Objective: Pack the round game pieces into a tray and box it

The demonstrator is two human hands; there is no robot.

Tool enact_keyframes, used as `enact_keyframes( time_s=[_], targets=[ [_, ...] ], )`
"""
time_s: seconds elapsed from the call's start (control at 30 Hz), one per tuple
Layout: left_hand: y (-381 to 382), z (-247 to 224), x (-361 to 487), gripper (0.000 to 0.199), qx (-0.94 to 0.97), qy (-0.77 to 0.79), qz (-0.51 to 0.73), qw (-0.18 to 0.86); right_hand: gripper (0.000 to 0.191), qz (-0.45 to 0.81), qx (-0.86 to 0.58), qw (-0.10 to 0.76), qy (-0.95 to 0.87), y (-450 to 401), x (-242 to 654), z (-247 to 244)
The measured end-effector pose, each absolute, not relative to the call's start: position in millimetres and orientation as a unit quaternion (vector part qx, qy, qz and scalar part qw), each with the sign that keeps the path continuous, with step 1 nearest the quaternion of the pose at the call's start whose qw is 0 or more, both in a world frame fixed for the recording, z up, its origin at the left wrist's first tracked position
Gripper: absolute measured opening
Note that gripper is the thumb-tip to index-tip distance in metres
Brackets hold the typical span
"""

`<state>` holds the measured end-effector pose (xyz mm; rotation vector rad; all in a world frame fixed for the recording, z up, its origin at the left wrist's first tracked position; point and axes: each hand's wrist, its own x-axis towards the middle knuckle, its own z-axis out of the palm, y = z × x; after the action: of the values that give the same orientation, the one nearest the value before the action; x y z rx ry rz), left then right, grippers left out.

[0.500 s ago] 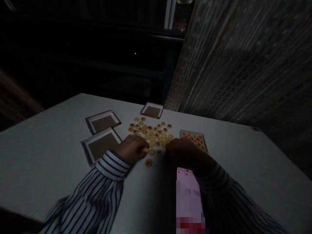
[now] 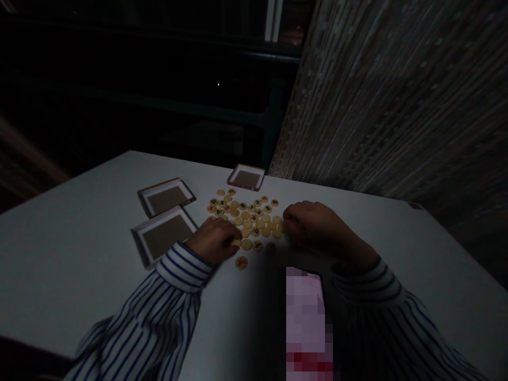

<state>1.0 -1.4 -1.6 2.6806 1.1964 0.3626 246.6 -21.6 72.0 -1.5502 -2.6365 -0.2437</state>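
Round wooden Chinese chess pieces (image 2: 245,215) lie loosely spread mid-table, several showing red or black characters and others plain side up. My left hand (image 2: 214,239) rests at the near left of the spread, fingers curled, with a Chinese chess piece (image 2: 236,243) between thumb and forefinger. At the right edge of the pieces is my right hand (image 2: 313,225), its fingers bent into a closed shape. What its fingertips hold, if anything, is hidden. One red-marked piece (image 2: 241,262) lies apart, nearer to me.
Two shallow trays, one farther (image 2: 166,197) and one nearer (image 2: 137,238), overlap on the left. Another tray (image 2: 246,177) lies at the back. A phone (image 2: 305,312) lies in front of me. A string curtain (image 2: 357,106) hangs beyond the white table (image 2: 79,254).
My right hand has shifted slightly right and up, now covering where the box filled with pieces showed. A dark-marked piece near it has come into view. My left hand has stayed nearly still.
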Motion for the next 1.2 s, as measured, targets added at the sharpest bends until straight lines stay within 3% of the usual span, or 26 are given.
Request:
enact_keyframes(
  time_s=[0.9, 1.2],
  targets=[
    [-3.0, 2.3, 2.8, 0.025, 0.894, 0.432, 0.083, 0.077, 0.020, -0.088, -0.484, -0.004, -0.871, -18.9, 239.1, 62.0],
    [-1.6, -3.0, -1.1, 0.026, 0.897, 0.411, 0.130, 0.100, 0.019, -0.082, -0.491, -0.005, -0.867, -20.4, 238.4, 63.3]
  ],
)
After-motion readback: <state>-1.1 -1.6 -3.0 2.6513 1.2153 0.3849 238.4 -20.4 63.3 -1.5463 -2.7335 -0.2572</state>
